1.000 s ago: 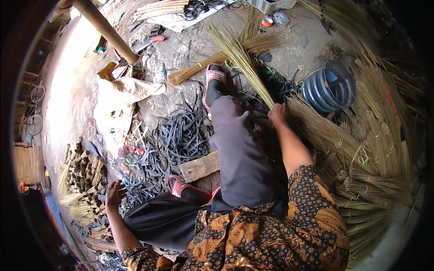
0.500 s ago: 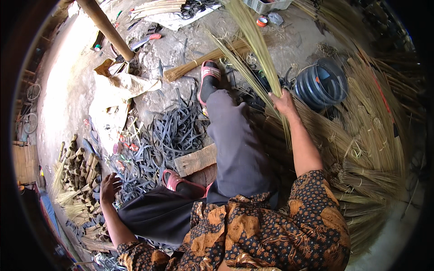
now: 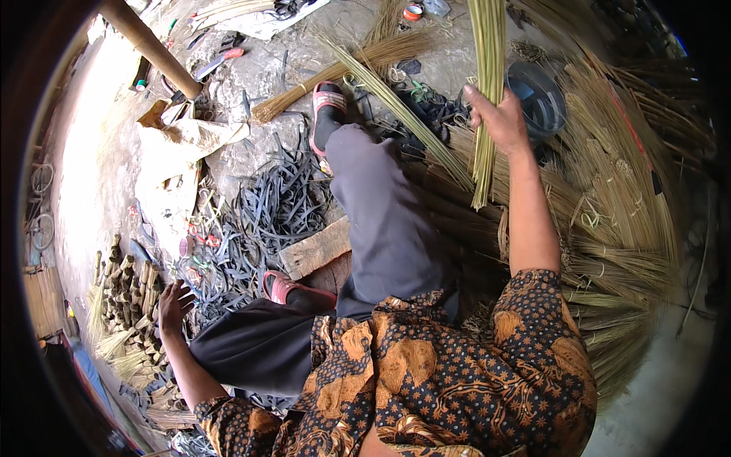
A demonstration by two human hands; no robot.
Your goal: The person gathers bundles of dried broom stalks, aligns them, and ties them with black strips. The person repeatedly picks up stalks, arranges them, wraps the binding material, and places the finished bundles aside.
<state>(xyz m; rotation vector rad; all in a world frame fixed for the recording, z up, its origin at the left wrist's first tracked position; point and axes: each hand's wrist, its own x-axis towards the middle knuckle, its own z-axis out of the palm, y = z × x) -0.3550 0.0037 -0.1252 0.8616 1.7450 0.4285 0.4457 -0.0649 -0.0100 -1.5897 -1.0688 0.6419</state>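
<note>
My right hand [image 3: 502, 122] is closed around a bundle of yellow-green broom bristles [image 3: 488, 53], which stands nearly upright with its cut ends below my fist. Beside it a second, slanting bundle of thin stalks [image 3: 400, 110] lies past my foot. My left hand [image 3: 173, 306] is held out at the left, fingers spread and holding nothing. It is nearest to a stack of short tied broom handles [image 3: 126, 305] and a heap of black rubber strips [image 3: 274, 198].
Large piles of dry bristles [image 3: 609, 167] fill the right side, around a clear bluish plastic bucket [image 3: 537, 99]. A wooden block [image 3: 314, 248] lies between my feet. A red-handled knife [image 3: 218, 63], a pale sack [image 3: 179, 141] and a bamboo post [image 3: 152, 49] are at the far left.
My right hand has moved up and to the right, bringing its bundle more upright and apart from the slanting one. My left hand stays open, and the whole view has shifted slightly.
</note>
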